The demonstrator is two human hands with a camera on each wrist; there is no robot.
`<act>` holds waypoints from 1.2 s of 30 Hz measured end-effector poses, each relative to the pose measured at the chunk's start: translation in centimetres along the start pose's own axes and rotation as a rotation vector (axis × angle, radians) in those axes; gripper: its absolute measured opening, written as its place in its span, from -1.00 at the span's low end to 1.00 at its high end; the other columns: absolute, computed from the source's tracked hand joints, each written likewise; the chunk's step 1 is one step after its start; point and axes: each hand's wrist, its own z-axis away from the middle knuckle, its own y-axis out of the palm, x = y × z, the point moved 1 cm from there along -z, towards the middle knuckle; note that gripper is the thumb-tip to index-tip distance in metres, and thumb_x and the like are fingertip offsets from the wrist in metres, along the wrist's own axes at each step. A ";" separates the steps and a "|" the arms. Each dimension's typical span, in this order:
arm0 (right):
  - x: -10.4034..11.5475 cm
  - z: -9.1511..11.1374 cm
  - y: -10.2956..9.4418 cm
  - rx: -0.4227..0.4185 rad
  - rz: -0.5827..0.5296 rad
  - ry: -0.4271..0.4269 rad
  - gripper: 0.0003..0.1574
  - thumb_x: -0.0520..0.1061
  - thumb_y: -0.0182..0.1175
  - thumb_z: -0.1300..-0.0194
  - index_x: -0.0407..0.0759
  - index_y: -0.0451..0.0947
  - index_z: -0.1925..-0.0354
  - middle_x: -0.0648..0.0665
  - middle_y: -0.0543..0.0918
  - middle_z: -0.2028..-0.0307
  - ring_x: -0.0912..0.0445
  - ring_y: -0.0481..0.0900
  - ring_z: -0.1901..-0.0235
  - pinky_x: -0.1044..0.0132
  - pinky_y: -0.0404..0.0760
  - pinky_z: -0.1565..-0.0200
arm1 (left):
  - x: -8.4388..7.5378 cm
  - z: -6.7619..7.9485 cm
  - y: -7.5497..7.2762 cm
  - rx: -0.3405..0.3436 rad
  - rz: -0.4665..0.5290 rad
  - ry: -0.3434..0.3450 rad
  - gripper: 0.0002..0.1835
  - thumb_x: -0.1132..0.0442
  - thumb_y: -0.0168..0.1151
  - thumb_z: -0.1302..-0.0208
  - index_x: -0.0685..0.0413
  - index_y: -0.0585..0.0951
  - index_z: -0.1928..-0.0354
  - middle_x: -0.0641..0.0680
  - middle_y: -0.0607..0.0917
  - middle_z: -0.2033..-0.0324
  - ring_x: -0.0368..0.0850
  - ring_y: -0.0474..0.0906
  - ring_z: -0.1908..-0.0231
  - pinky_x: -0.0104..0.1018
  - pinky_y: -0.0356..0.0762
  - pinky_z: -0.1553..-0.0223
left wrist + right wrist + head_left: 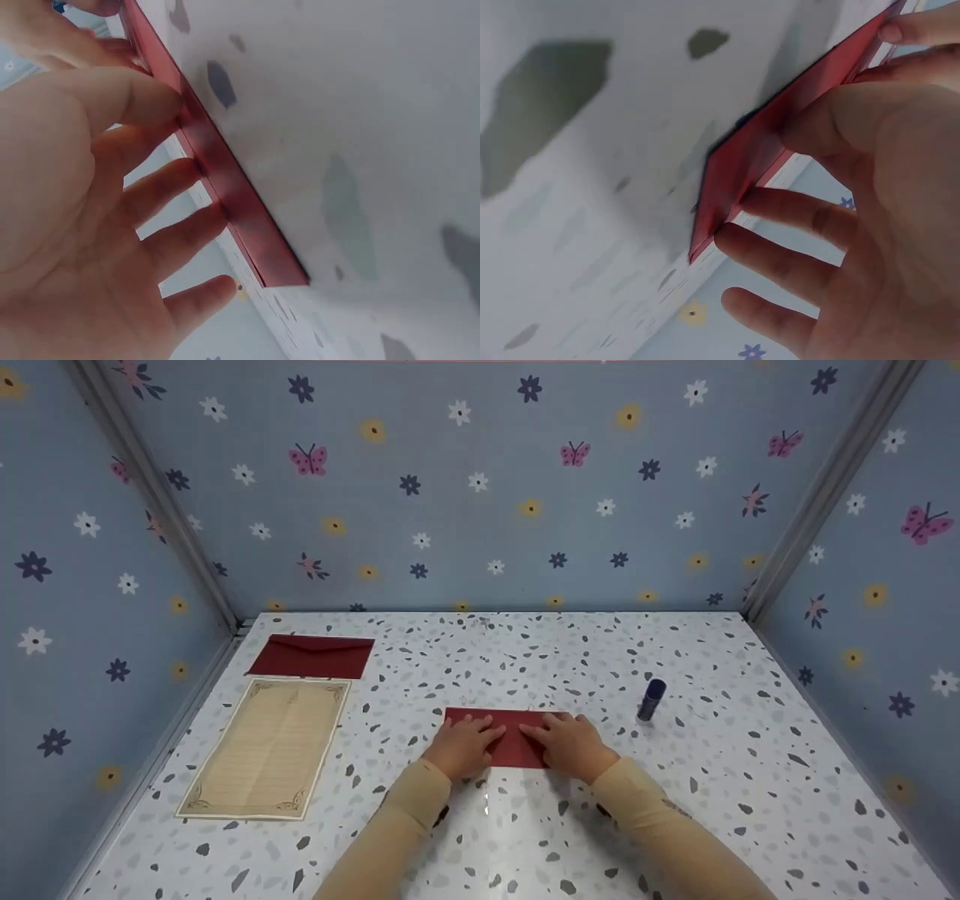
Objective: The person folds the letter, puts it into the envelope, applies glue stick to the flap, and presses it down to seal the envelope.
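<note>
The flat, dark-red rectangular paper envelope (513, 751) lies on the white speckled tabletop (480, 660), beneath the fingers of both hands. Its layers seem folded together, so the work looks to be at pressing it flat; whether its flap is glued, I cannot tell. The cream-tan paper sheet with a decorated border (262, 750) lies outside, flat at the left, just beside a second dark-red paper envelope (311, 661), so enclosing it looks undone. The left hand (465, 746) and right hand (574, 746) angle inward, fingers spread, fingertips and thumbs touching the red paper, pinching nothing. The dark-blue cylindrical glue stick (651, 700) is apart from the right hand.
</note>
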 end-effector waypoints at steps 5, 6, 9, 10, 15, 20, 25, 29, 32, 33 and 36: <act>-2.0 0.7 0.5 -0.052 -0.194 -0.054 -0.42 -0.05 0.17 -0.45 0.14 0.45 -0.39 -0.10 0.55 -0.14 -0.12 0.54 -0.12 -0.14 0.57 -0.05 | 0.5 0.0 -0.1 0.010 -0.001 0.007 -0.41 0.04 0.10 -0.48 -0.31 0.31 -0.51 -0.05 0.26 -0.49 0.20 0.07 -0.48 0.22 0.00 -0.42; -2.3 0.9 0.7 -0.058 -0.230 -0.068 -0.43 -0.06 0.16 -0.46 0.12 0.46 -0.39 -0.09 0.55 -0.17 -0.12 0.53 -0.12 -0.13 0.57 -0.06 | 0.6 0.0 -0.1 0.007 0.012 0.010 -0.42 0.05 0.11 -0.48 -0.30 0.32 -0.50 -0.04 0.26 -0.49 0.20 0.07 -0.48 0.23 0.01 -0.42; -3.0 1.1 1.0 -0.058 -0.313 -0.089 -0.44 -0.07 0.14 -0.47 0.09 0.45 -0.40 -0.08 0.51 -0.24 -0.12 0.51 -0.12 -0.10 0.56 -0.08 | 0.8 0.0 -0.2 -0.003 0.045 0.023 -0.43 0.07 0.12 -0.48 -0.26 0.35 -0.49 -0.03 0.27 -0.49 0.20 0.08 -0.47 0.23 0.04 -0.41; -3.1 1.1 1.0 -0.059 -0.325 -0.090 -0.43 -0.07 0.13 -0.47 0.09 0.44 -0.40 -0.08 0.50 -0.25 -0.11 0.51 -0.12 -0.09 0.56 -0.08 | 0.9 0.0 -0.2 -0.008 0.054 0.028 -0.43 0.08 0.12 -0.47 -0.25 0.36 -0.48 -0.02 0.28 -0.48 0.19 0.09 -0.47 0.21 0.05 -0.41; -3.0 0.8 0.8 -0.040 -0.328 -0.075 -0.39 -0.08 0.11 -0.43 0.13 0.43 -0.41 -0.14 0.49 -0.24 -0.11 0.51 -0.08 -0.07 0.56 -0.07 | 1.1 0.0 -0.2 -0.064 0.030 0.046 -0.47 0.06 0.15 -0.46 -0.31 0.42 -0.44 0.03 0.38 -0.41 0.12 0.26 -0.39 0.13 0.19 -0.37; -2.5 0.4 0.4 -0.057 -0.283 -0.040 -0.40 -0.08 0.18 -0.38 0.17 0.48 -0.37 -0.13 0.52 -0.15 -0.05 0.54 0.02 -0.01 0.59 0.00 | 1.2 0.0 -0.4 -0.110 0.004 0.038 -0.48 0.02 0.19 -0.42 -0.40 0.46 -0.40 0.07 0.46 -0.27 0.11 0.35 -0.27 0.16 0.21 -0.34; -0.7 -0.3 -0.1 -0.069 -0.107 -0.005 -0.36 -0.01 0.22 -0.39 0.23 0.42 -0.40 -0.20 0.54 -0.15 -0.12 0.59 0.06 -0.06 0.62 0.04 | 1.1 -0.3 -0.6 -0.086 0.049 0.042 -0.48 0.05 0.20 -0.42 -0.32 0.47 -0.40 0.05 0.39 -0.39 0.15 0.22 -0.41 0.23 0.12 -0.38; 0.9 -1.2 -0.3 -0.041 0.085 0.022 -0.34 0.05 0.23 -0.38 0.20 0.38 -0.41 -0.21 0.55 -0.15 -0.14 0.64 0.09 -0.05 0.64 0.02 | 0.8 -0.7 -0.7 -0.060 0.076 0.056 -0.48 0.08 0.20 -0.42 -0.21 0.48 -0.40 0.03 0.32 -0.46 0.19 0.12 -0.46 0.26 0.09 -0.38; 1.8 -1.6 -0.1 -0.028 0.141 0.018 -0.38 0.03 0.23 -0.39 0.10 0.41 -0.37 -0.19 0.55 -0.15 -0.11 0.64 0.04 -0.01 0.65 -0.01 | 0.4 -0.8 -0.7 -0.044 0.059 0.039 -0.48 0.09 0.21 -0.41 -0.17 0.48 -0.40 0.02 0.35 -0.44 0.19 0.14 -0.45 0.27 0.09 -0.38; 2.1 -1.7 -0.1 -0.027 0.147 0.020 -0.40 0.02 0.22 -0.40 0.07 0.42 -0.36 -0.18 0.54 -0.17 -0.11 0.62 -0.02 -0.02 0.63 -0.04 | 0.3 -0.8 -0.7 -0.040 0.055 0.033 -0.48 0.09 0.22 -0.40 -0.15 0.48 -0.39 0.02 0.35 -0.44 0.18 0.15 -0.45 0.27 0.08 -0.38; 2.7 -1.9 0.0 -0.037 0.148 0.009 -0.44 -0.03 0.23 -0.41 -0.04 0.46 -0.32 -0.16 0.54 -0.19 -0.07 0.55 -0.14 -0.02 0.57 -0.12 | -0.2 -1.0 -0.7 -0.023 0.062 0.027 -0.42 0.10 0.25 -0.40 -0.05 0.43 -0.43 0.02 0.33 -0.45 0.11 0.13 -0.47 0.21 0.03 -0.42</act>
